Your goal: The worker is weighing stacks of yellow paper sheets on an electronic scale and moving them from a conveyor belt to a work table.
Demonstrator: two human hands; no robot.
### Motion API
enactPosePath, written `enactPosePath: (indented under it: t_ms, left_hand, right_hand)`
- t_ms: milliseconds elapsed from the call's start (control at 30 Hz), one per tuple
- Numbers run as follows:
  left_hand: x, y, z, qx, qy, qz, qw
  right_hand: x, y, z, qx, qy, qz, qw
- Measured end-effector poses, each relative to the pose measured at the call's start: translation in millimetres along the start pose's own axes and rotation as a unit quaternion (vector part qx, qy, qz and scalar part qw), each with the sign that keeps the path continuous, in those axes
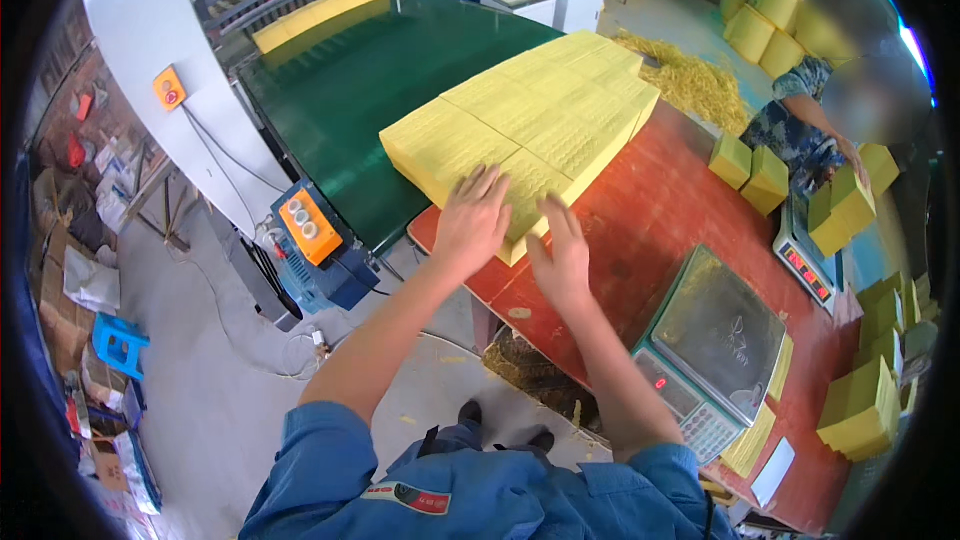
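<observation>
At frame centre, the left hand [472, 222] lies flat, grip wide, fingers spread on the near yellow paper stack [520, 190]. The right hand [560, 255] (also open, holding nothing) presses that stack's front edge. The stacks bridge the green conveyor belt [340, 100] and red tabletop [650, 210]; a scale [720, 330] sits lower right.

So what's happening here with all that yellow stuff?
A person in a blue jacket has both hands on a big slab of yellow paper stacks where a green conveyor belt meets a red table. The left hand lies flat on it; the right hand is at its near edge. A weighing scale sits nearby.
</observation>
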State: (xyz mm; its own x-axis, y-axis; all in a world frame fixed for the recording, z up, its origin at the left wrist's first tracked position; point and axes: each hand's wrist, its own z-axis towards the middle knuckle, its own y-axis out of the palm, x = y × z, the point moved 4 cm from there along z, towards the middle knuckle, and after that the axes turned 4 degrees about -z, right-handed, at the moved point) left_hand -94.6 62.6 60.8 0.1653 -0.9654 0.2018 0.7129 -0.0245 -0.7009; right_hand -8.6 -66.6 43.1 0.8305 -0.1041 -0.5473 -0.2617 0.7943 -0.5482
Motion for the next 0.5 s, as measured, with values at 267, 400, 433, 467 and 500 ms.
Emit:
enactPosePath:
  t_ms: [267,400,433,467,500]
  left_hand:
    - [-24.1,77.3,-1.2,-0.127,-0.007,0.046,0.991]
    - [1.3,61.6,-12.7,-0.136,0.027,-0.043,0.989]
    - [5.9,55.4,-20.1,-0.141,0.038,-0.049,0.988]
    - [14.3,46.4,-32.0,-0.136,0.057,-0.066,0.987]
    - [21.0,33.6,-44.5,-0.142,0.058,-0.068,0.986]
  right_hand:
    - [73.5,53.5,42.5,-0.093,0.014,-0.281,0.955]
    - [56.5,24.1,13.5,-0.085,0.023,-0.297,0.951]
    - [44.5,17.6,6.1,-0.088,0.030,-0.299,0.950]
    - [29.9,4.0,-6.8,-0.084,0.028,-0.271,0.958]
    - [15.2,-8.0,-22.7,-0.066,0.027,-0.239,0.968]
